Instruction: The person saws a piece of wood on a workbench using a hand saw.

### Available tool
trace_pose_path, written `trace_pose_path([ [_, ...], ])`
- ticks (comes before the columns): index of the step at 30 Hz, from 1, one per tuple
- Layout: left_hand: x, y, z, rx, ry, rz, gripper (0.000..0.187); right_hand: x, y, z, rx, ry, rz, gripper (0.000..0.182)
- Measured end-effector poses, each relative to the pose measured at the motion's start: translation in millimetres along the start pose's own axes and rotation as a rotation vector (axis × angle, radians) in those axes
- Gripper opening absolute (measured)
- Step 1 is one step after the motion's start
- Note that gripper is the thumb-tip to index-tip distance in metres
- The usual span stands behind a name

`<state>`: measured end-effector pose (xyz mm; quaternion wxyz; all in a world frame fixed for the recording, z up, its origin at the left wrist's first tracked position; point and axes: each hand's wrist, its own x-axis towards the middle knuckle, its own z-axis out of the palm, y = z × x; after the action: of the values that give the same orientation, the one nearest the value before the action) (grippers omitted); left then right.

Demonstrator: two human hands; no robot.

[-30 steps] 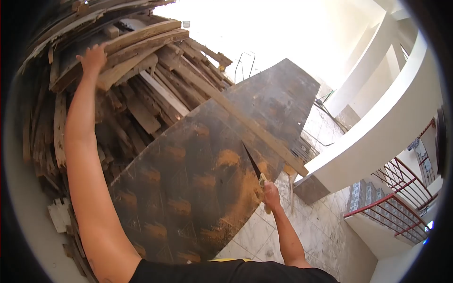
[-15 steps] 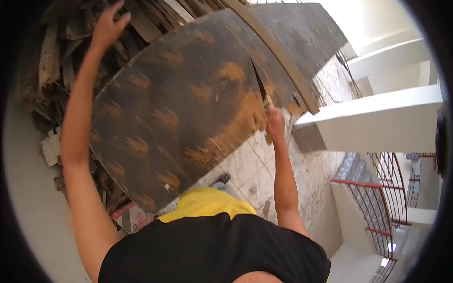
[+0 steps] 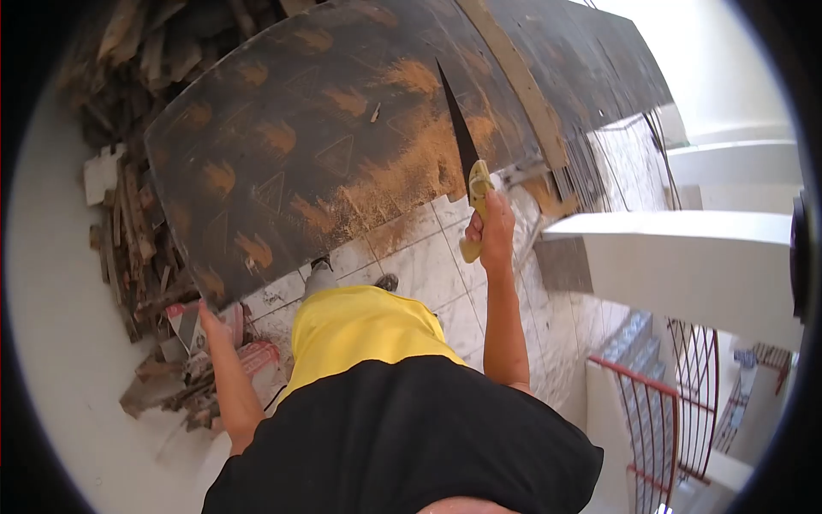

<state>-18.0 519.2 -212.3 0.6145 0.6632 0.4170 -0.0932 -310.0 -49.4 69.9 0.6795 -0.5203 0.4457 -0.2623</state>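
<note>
My right hand (image 3: 494,231) is wrapped round the pale yellow handle of a handsaw (image 3: 461,128). Its dark, tapering blade points away from me over a large dark board (image 3: 257,146) marked with orange-brown flame-like prints. Sawdust (image 3: 402,176) is spread thickly near the board's right-hand edge. At the board's near left corner is my left hand (image 3: 214,324), its fingers stretched forward and seen edge-on, with nothing visible in it. A long wooden plank (image 3: 518,73) lies across the board beyond the saw.
Scrap wood (image 3: 128,231) is heaped along the left wall. Red-and-white packaging (image 3: 257,355) lies by my left forearm. White floor tiles (image 3: 428,257) run beneath the board. To the right stand a low white wall (image 3: 685,257) and a red-topped stair railing (image 3: 634,377).
My left hand has come down from the woodpile to the board's near corner. The saw in my right hand has swung slightly left and tilted up, its handle now plainer to see.
</note>
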Motion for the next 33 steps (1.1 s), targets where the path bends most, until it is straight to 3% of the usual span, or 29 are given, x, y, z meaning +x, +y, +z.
trace_pose_path([
  [3,-67,9,27,-0.571,-0.11,-0.416,0.065,5,12,-19,0.049,-0.137,-0.008,0.032],
  [6,-59,-1,47,-0.661,-0.184,-0.306,0.061,7,17,-36,0.004,-0.207,-0.043,0.028],
  [8,-65,5,37,-0.617,-0.128,-0.173,0.06,-7,17,-51,-0.082,-0.221,-0.131,0.025],
  [12,-131,55,6,-0.742,-0.324,0.087,0.049,-38,27,-98,-0.061,-0.195,-0.209,0.021],
  [14,-180,100,-4,-0.736,-0.348,0.241,0.047,-53,38,-121,0.204,-0.262,-0.162,0.017],
  [18,-237,178,-24,-0.615,-0.278,0.345,0.042,-73,33,-134,0.391,-0.187,-0.102,0.015],
  [20,-239,187,-24,-0.565,-0.24,0.405,0.037,-78,26,-137,0.297,-0.234,-0.145,0.018],
  [23,-204,176,-27,-0.585,-0.274,0.371,0.041,-88,3,-94,-0.359,-0.234,-0.408,0.026],
  [25,-195,171,-28,-0.601,-0.291,0.355,0.04,-98,10,-53,-0.344,-0.426,-0.245,0.029],
  [27,-197,164,-22,-0.633,-0.304,0.318,0.036,-104,18,-16,0.092,-0.712,0.224,0.032],
  [30,-192,159,-23,-0.577,-0.388,0.299,0.034,-97,55,-2,0.012,-0.541,0.282,0.027],
  [33,-156,120,-17,-0.58,-0.431,0.157,0.033,-44,111,-79,0.118,-0.228,0.138,0.026],
])
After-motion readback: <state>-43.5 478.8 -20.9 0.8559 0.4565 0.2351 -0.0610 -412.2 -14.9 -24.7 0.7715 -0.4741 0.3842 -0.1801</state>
